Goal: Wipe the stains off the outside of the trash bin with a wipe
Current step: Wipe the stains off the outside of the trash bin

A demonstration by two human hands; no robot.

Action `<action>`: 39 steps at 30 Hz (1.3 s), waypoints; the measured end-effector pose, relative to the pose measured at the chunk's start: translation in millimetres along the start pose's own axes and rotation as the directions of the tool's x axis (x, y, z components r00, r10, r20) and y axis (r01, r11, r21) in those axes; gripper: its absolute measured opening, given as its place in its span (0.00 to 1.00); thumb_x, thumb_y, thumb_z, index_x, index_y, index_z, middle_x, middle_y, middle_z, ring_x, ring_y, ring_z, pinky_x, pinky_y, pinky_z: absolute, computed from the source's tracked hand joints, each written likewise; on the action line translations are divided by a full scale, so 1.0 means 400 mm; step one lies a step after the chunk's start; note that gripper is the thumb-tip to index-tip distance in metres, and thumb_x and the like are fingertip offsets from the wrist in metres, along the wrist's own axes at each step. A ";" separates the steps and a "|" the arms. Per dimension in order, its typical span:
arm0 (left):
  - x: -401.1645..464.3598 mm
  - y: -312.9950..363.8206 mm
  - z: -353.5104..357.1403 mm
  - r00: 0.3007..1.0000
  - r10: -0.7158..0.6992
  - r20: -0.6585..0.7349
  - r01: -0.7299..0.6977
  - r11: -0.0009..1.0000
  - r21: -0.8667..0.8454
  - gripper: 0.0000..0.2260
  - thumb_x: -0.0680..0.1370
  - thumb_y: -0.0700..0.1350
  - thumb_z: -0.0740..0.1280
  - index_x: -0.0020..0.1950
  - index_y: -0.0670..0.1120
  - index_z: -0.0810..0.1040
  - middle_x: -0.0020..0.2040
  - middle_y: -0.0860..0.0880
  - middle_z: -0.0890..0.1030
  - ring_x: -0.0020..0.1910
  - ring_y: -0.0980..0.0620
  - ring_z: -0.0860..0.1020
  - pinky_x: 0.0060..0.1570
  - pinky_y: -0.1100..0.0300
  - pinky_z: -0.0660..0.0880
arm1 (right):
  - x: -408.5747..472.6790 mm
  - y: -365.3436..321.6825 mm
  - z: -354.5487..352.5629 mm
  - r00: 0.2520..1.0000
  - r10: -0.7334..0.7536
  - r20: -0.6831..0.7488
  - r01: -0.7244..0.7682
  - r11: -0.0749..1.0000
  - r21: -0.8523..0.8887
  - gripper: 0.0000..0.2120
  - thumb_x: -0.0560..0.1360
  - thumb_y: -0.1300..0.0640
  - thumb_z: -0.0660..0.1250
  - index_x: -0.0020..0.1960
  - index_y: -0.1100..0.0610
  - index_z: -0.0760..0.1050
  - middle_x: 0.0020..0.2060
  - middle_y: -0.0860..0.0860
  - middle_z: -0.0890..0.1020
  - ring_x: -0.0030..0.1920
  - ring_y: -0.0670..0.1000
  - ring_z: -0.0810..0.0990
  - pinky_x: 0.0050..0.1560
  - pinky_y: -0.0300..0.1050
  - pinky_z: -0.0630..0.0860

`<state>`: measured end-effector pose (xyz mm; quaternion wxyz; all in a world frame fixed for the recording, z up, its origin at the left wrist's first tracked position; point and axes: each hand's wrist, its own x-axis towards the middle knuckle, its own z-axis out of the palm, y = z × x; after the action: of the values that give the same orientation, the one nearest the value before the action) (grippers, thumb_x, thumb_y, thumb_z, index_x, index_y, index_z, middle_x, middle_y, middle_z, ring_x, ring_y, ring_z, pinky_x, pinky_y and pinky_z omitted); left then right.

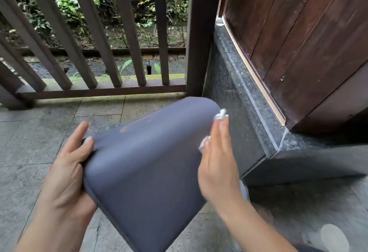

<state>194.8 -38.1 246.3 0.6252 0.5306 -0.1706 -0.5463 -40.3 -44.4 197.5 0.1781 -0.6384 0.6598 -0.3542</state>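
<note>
Your left hand (67, 164) gripping the tilted grey trash bin (147, 164) mid-frame, right hand (218, 158) pinning the white wipe (220, 114) against its right side

one trash bin (147, 172), one wipe (220, 114), two hands, left hand (65, 174) and right hand (218, 164)
</note>
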 end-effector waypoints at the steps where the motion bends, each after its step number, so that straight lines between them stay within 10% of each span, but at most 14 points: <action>1: 0.001 -0.002 0.002 1.000 -0.003 -0.007 0.002 1.000 -0.014 0.19 0.84 0.40 0.61 0.71 0.57 0.77 0.67 0.51 0.80 0.61 0.48 0.83 0.54 0.47 0.81 | -0.025 -0.019 0.025 0.994 -0.111 0.016 0.112 0.993 -0.035 0.30 0.82 0.64 0.49 0.81 0.55 0.42 0.81 0.49 0.42 0.80 0.50 0.43 0.77 0.57 0.54; 9: 0.024 0.018 -0.017 0.994 0.108 -0.021 -0.109 0.994 -0.015 0.20 0.84 0.39 0.61 0.74 0.55 0.74 0.68 0.51 0.80 0.52 0.54 0.86 0.47 0.54 0.83 | -0.069 -0.082 0.110 0.726 -0.661 0.191 0.685 0.721 -0.106 0.33 0.72 0.64 0.59 0.78 0.58 0.60 0.78 0.55 0.60 0.79 0.54 0.55 0.75 0.65 0.55; 15: 0.004 -0.014 0.021 0.975 0.212 0.069 -0.217 0.973 0.075 0.23 0.83 0.37 0.63 0.76 0.55 0.72 0.60 0.56 0.85 0.53 0.54 0.86 0.40 0.63 0.82 | 0.098 -0.002 0.035 0.974 -0.225 -0.008 0.223 0.970 -0.093 0.24 0.84 0.54 0.49 0.80 0.52 0.56 0.80 0.47 0.57 0.80 0.45 0.48 0.78 0.61 0.47; 20: -0.019 -0.059 0.043 0.888 0.392 0.242 -0.446 0.861 0.243 0.27 0.81 0.37 0.66 0.78 0.56 0.67 0.61 0.75 0.78 0.64 0.66 0.77 0.57 0.67 0.77 | 0.143 0.088 0.021 0.982 0.137 0.133 -0.153 0.980 0.125 0.22 0.85 0.56 0.50 0.79 0.54 0.60 0.79 0.44 0.57 0.79 0.43 0.49 0.78 0.46 0.49; 24: -0.027 -0.066 0.046 0.808 0.512 0.292 -0.590 0.700 0.404 0.29 0.77 0.44 0.66 0.79 0.55 0.66 0.69 0.75 0.71 0.72 0.68 0.68 0.71 0.65 0.66 | 0.097 0.041 0.043 0.968 -0.007 0.253 -0.034 0.987 0.159 0.21 0.84 0.63 0.54 0.75 0.56 0.67 0.77 0.46 0.64 0.77 0.47 0.62 0.75 0.51 0.60; 33: -0.009 -0.071 0.023 0.746 0.567 0.349 -0.646 0.489 0.586 0.30 0.77 0.45 0.66 0.78 0.58 0.66 0.39 0.81 0.73 0.40 0.76 0.73 0.43 0.81 0.67 | -0.017 -0.094 0.076 0.766 -0.561 0.314 0.499 0.827 0.259 0.32 0.73 0.68 0.55 0.77 0.56 0.64 0.76 0.50 0.66 0.78 0.45 0.59 0.78 0.46 0.52; 39: -0.020 -0.070 0.032 0.768 0.560 0.310 -0.626 0.555 0.548 0.28 0.78 0.46 0.67 0.77 0.59 0.68 0.54 0.82 0.75 0.55 0.74 0.76 0.55 0.73 0.73 | 0.093 0.039 0.062 0.929 -0.142 0.342 0.168 0.985 -0.048 0.28 0.79 0.71 0.53 0.77 0.57 0.62 0.77 0.50 0.64 0.78 0.49 0.57 0.77 0.52 0.54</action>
<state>167.7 -32.7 230.3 0.5506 0.5892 -0.5403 -0.2403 -38.8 -87.2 177.6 0.2353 -0.7459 0.5801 -0.2274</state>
